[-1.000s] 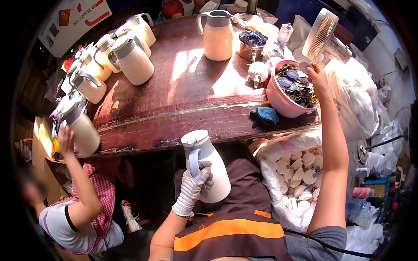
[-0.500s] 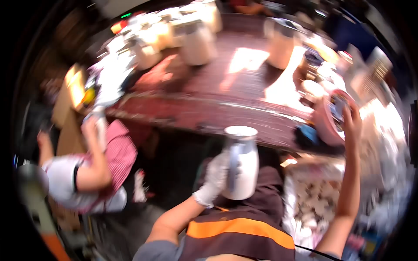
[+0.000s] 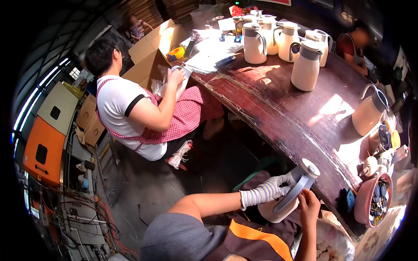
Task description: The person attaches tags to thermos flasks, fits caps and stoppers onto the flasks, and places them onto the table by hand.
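Note:
My left hand, in a striped glove, is wrapped round the body of a white jug with a grey collar and handle, tilted over my lap. A round white lid sits on its top. My bare right hand is at the jug's grey handle, its fingers pressed together; whatever lies between them is too small to make out. Right of it, a pink basin of dark tags stands at the table's edge.
Several white jugs, one nearest me, stand on the dark red table. Another jug is at the right. A co-worker sits left, beside cardboard boxes. White round parts lie in a bag below.
My view has swung left. My right hand has left the pink basin and come to the jug's handle. The jug is still in my left hand, now more tilted.

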Tool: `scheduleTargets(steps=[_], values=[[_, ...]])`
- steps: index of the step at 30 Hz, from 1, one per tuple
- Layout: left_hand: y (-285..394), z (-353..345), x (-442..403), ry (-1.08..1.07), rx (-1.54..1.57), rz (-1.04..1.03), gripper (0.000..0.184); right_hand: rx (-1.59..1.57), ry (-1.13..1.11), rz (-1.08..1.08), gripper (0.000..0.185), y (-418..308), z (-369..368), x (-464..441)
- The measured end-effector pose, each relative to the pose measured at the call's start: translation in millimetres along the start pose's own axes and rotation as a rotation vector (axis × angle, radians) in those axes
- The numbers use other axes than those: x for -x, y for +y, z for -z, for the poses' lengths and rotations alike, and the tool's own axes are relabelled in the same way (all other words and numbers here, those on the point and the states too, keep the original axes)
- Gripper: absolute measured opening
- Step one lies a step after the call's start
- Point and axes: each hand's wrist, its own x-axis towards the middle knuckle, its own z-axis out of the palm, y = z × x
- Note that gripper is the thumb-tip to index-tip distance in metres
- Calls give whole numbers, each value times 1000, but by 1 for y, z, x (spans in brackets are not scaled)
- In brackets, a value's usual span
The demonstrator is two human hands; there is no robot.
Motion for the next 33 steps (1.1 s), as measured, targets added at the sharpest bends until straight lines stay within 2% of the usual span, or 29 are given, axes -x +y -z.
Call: scheduleTargets(steps=[3, 5, 7, 8, 9, 10, 11, 12, 14, 16, 17, 19, 20, 23, 25, 27, 28, 29, 30, 31, 32, 33], values=[[-27, -6, -15, 79, 84, -121, 15, -70, -23, -108, 16, -6, 13, 9], [-33, -7, -13, 147, 31, -164, 14, -123, -26, -104, 15, 5, 16, 12], [-29, -8, -11, 218, -27, -212, 13, -354, -73, -54, 15, 7, 21, 15], [-22, -11, -5, 269, 139, -197, 12, -556, -75, -24, 20, 11, 21, 18], [-18, -13, -1, 319, 304, -178, 11, -558, -75, -23, 20, 12, 19, 17], [-19, -12, -3, 351, 238, -298, 12, -854, -102, 45, 21, 8, 15, 17], [-20, -13, -3, 352, 233, -296, 12, -1150, -127, 115, 23, 5, 12, 16], [-20, -14, -3, 349, 285, -305, 14, -1190, -83, 154, 25, 8, 8, 14], [-6, -18, 4, 346, 334, -315, 17, -1184, -121, 141, 26, 12, 9, 10], [5, -20, 11, 393, 181, -461, 22, -1093, -130, 77, 37, 8, 9, 7], [13, -14, 15, 393, 179, -461, 22, -1094, -129, 78, 37, 0, 8, 5], [27, -1, 24, 202, -632, -1087, 29, -661, -84, -40, 42, -20, 5, 4], [26, -4, 27, 199, -679, -1096, 33, -644, -124, -54, 53, -28, 3, 5], [22, -8, 22, 197, -656, -1171, 30, -536, -248, 28, 45, -28, 6, 6], [19, -10, 23, 190, -632, -1140, 30, -485, -205, 45, 42, -26, 11, 6], [-2, -18, 19, 228, -236, -741, 39, -435, -162, 61, 38, -35, 13, 8], [-28, -23, 6, 140, 78, -628, 48, -255, -101, 61, 37, -51, 11, 12], [-24, -24, 5, 139, 77, -626, 48, -75, -41, 60, 36, -62, 8, 16], [-17, -25, 3, -132, 297, -376, 49, 27, 5, 89, 28, -62, 3, 18], [-21, -27, 4, -211, 244, -286, 45, 26, 4, 87, 28, -64, 1, 20], [-24, -28, 6, -292, 184, -201, 42, 107, 60, 176, 25, -67, -2, 20], [-24, -29, 6, -292, 184, -200, 42, 189, 116, 265, 22, -68, -3, 20]])
